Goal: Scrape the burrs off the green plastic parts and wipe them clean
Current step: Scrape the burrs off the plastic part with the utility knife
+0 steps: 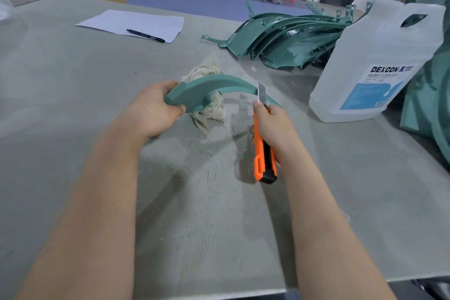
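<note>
- Two hands: the left hand (pixel 153 112) has its grip clenched around one end of one curved green part (pixel 214 85), above the desk (pixel 73 80).
- The right hand (pixel 272 126) grasps one orange knife (pixel 264 153); its blade touches the part.
- One cloth (pixel 209 109) lies under the part.
- One jug (pixel 379 63) reads "DEXCON".
- One pile of green parts (pixel 287 36), number unclear.
- One paper sheet (pixel 136 23), one pen (pixel 145 35).

Both forearms reach forward. Left hand (pixel 152 111) curled, gripping; right hand (pixel 274 126) fisted, thumb extended far.
</note>
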A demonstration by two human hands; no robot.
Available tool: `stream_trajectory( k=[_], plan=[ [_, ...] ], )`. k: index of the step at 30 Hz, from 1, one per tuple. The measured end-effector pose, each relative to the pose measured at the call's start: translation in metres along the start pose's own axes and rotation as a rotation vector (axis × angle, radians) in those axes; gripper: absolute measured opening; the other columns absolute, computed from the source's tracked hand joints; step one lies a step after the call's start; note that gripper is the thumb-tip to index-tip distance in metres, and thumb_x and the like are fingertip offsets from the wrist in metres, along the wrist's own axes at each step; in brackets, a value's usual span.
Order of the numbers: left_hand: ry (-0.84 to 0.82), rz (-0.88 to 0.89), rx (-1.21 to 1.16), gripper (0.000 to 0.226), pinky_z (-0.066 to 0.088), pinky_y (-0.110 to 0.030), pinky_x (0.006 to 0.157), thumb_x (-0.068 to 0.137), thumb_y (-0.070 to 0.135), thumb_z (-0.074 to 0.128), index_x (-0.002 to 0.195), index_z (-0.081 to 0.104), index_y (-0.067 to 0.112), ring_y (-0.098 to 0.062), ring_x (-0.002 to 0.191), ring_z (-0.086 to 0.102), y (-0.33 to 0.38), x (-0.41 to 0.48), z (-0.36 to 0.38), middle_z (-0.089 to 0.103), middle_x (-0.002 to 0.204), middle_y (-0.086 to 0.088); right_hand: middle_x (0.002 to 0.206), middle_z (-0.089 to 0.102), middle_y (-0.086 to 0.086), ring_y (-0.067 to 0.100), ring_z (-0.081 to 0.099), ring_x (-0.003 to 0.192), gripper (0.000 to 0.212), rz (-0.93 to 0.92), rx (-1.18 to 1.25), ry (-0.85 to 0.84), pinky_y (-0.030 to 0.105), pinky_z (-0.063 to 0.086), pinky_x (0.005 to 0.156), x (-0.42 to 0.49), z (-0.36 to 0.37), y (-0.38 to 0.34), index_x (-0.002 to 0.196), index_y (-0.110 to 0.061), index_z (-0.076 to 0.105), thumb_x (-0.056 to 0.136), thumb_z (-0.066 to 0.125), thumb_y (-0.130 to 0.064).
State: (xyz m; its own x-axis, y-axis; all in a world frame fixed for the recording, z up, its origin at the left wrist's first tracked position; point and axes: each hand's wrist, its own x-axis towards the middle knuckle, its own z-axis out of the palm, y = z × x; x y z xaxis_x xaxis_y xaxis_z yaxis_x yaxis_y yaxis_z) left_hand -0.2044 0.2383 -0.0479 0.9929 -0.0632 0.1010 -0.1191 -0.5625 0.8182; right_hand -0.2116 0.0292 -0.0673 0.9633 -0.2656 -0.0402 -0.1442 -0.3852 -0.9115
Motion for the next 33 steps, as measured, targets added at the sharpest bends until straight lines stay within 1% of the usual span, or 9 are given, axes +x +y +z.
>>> stream_trajectory(
  k=[2, 6, 8, 11, 18, 22, 25, 31, 33],
  plan=[
    [0.004, -0.002, 0.001, 0.028, 0.043, -0.035, 0.078, 0.090, 0.005, 0.057, 0.091, 0.057, 0.032, -0.037, 0.097, 0.060, 0.000, 0.000, 0.000, 0.065, 0.100, -0.017, 0.072, 0.051, 0.007, 0.019, 0.054, 0.060, 0.033, 0.006, 0.020, -0.022, 0.035, 0.044, 0.065, -0.002, 0.001, -0.001, 0.079, -0.014, 0.043, 0.101, 0.042, -0.039],
    [0.005, -0.001, 0.012, 0.023, 0.048, -0.043, 0.079, 0.090, 0.005, 0.057, 0.090, 0.057, 0.028, -0.040, 0.095, 0.061, 0.001, 0.000, 0.001, 0.065, 0.099, -0.021, 0.067, 0.052, 0.002, 0.021, 0.054, 0.063, 0.034, -0.066, 0.032, -0.077, 0.042, 0.050, 0.067, -0.009, 0.013, -0.007, 0.079, -0.015, 0.045, 0.100, 0.043, -0.041],
    [0.004, 0.001, 0.004, 0.023, 0.045, -0.038, 0.077, 0.090, 0.005, 0.057, 0.091, 0.057, 0.027, -0.038, 0.094, 0.061, 0.000, 0.000, 0.001, 0.065, 0.100, -0.021, 0.067, 0.053, 0.001, 0.019, 0.057, 0.061, 0.035, -0.088, 0.023, -0.083, 0.040, 0.051, 0.065, -0.012, 0.019, -0.010, 0.077, -0.017, 0.044, 0.099, 0.043, -0.044],
    [0.003, -0.002, 0.003, 0.023, 0.040, -0.032, 0.073, 0.090, 0.005, 0.057, 0.091, 0.057, 0.028, -0.033, 0.086, 0.058, -0.001, 0.001, 0.001, 0.064, 0.096, -0.019, 0.067, 0.050, 0.000, 0.021, 0.056, 0.067, 0.036, -0.105, 0.024, -0.087, 0.042, 0.050, 0.069, -0.014, 0.019, -0.012, 0.076, -0.018, 0.044, 0.098, 0.043, -0.045],
    [0.003, 0.005, 0.034, 0.024, 0.039, -0.031, 0.072, 0.089, 0.005, 0.057, 0.086, 0.055, 0.028, -0.027, 0.079, 0.053, -0.001, 0.001, 0.001, 0.060, 0.086, -0.011, 0.070, 0.049, 0.002, 0.022, 0.054, 0.070, 0.033, -0.177, 0.055, -0.138, 0.051, 0.052, 0.075, -0.024, 0.022, -0.020, 0.077, -0.019, 0.046, 0.100, 0.044, -0.042],
    [-0.003, -0.012, 0.031, 0.028, 0.038, -0.033, 0.067, 0.089, 0.004, 0.058, 0.075, 0.053, 0.028, -0.026, 0.072, 0.050, -0.002, 0.001, 0.000, 0.055, 0.078, -0.010, 0.068, 0.049, -0.001, 0.036, 0.062, 0.081, 0.033, -0.257, 0.046, -0.161, 0.049, 0.052, 0.074, -0.030, 0.029, -0.025, 0.074, -0.020, 0.043, 0.101, 0.043, -0.040],
    [0.000, -0.014, 0.034, 0.030, 0.036, -0.031, 0.066, 0.089, 0.003, 0.058, 0.073, 0.052, 0.028, -0.025, 0.071, 0.048, -0.001, 0.001, -0.001, 0.052, 0.073, -0.006, 0.068, 0.049, -0.001, 0.030, 0.060, 0.077, 0.032, -0.261, 0.039, -0.183, 0.051, 0.053, 0.074, -0.031, 0.025, -0.025, 0.075, -0.021, 0.043, 0.101, 0.043, -0.041],
    [-0.002, -0.004, 0.048, 0.020, 0.037, -0.031, 0.071, 0.089, 0.004, 0.058, 0.091, 0.056, 0.024, -0.028, 0.079, 0.052, 0.001, 0.001, -0.001, 0.058, 0.085, -0.010, 0.067, 0.048, -0.001, 0.022, 0.055, 0.070, 0.032, -0.276, 0.031, -0.226, 0.048, 0.050, 0.069, -0.036, 0.022, -0.028, 0.078, -0.016, 0.044, 0.101, 0.043, -0.039],
    [-0.002, 0.006, 0.054, 0.019, 0.037, -0.031, 0.071, 0.089, 0.002, 0.057, 0.093, 0.056, 0.021, -0.027, 0.079, 0.051, 0.002, 0.000, 0.000, 0.058, 0.084, -0.012, 0.065, 0.048, -0.001, 0.019, 0.053, 0.065, 0.032, -0.314, 0.031, -0.256, 0.043, 0.048, 0.063, -0.041, 0.025, -0.030, 0.080, -0.015, 0.044, 0.101, 0.044, -0.038]
  ],
)
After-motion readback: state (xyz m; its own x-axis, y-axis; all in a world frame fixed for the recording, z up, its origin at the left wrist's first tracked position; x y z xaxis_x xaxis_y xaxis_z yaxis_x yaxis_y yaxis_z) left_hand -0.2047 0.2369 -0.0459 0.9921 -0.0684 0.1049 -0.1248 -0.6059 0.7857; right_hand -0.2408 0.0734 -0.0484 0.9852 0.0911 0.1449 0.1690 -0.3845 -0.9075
